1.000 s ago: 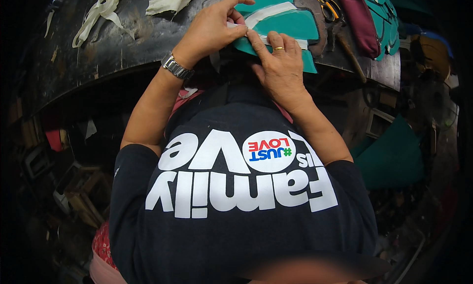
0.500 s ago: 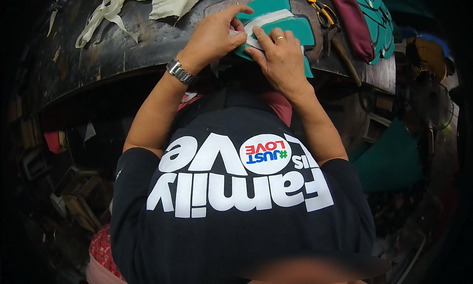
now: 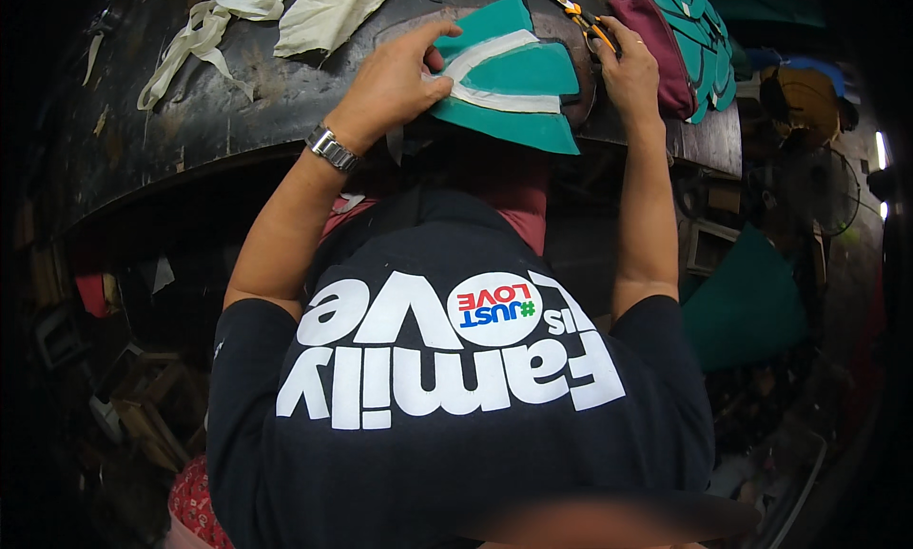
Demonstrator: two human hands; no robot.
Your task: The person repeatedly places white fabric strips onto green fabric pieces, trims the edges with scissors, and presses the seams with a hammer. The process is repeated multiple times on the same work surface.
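Observation:
A teal green piece [image 3: 542, 68] of flat material, cut into several flaps, lies near the table's front edge. White strips [image 3: 514, 99] run along the joins between its flaps and meet at its left end. My left hand [image 3: 407, 78] pinches that left end between thumb and fingers. To the right, my right hand [image 3: 631, 68] has its fingers closed round the orange and black handles of a pair of scissors [image 3: 576, 12]. The scissor blades point away to the upper left, partly out of the picture.
The dark, worn table [image 3: 228, 121] has a curved front edge. Off-white cloth scraps [image 3: 333, 16] lie at the back left. A maroon piece [image 3: 654, 59] and a pile of teal pieces with black edges [image 3: 699, 45] sit at the right. Below right hangs a green sheet [image 3: 747, 306].
My right hand has left the teal piece and moved right onto the scissors' handles. The teal piece now lies spread with both white strips showing. My left hand stays at its left end.

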